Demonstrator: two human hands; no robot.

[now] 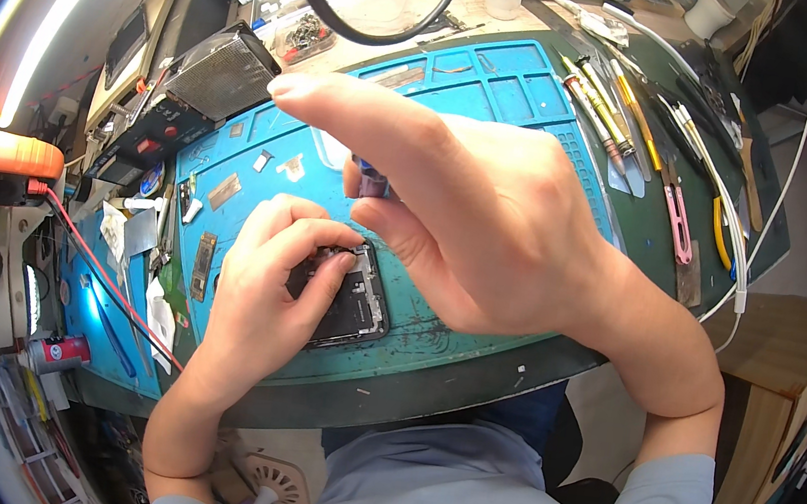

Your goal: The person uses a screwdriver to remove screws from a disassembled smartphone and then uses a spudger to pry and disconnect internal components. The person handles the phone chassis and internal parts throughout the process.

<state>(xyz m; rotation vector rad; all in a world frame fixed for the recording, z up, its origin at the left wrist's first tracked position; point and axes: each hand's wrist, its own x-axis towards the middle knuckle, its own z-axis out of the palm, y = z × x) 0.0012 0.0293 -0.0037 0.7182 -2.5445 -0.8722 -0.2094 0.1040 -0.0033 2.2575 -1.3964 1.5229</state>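
Smartphone work on a blue repair mat (413, 294). The mat is serving as landmark and is lying on a bench. An opened smartphone (351, 314) is resting on the mat's near left part. A circuit board (203, 268) is lying toward the mat's left edge. Beyond that edge, a black mesh-fronted box (224, 71) is standing at the far left, a red cable (109, 273) is running nearer, and a red can (59, 353) is lying farther out. Screwdrivers (598, 100) and a pink-handled tool (677, 225) are lying past the mat's right edge. A black cable (318, 6) is looping over the mat's far side. The can is bearing print; other lettering is appearing too small to read. The right hand (498, 218) is hovering above the mat's middle, covering much of it; its forefinger is extending toward the far left, while its thumb and another finger are gripping a small blue-violet object (372, 184). The left hand (270, 271) is bending over the smartphone, thumb and forefinger meeting at its far end; whether they are pinching anything cannot be told.
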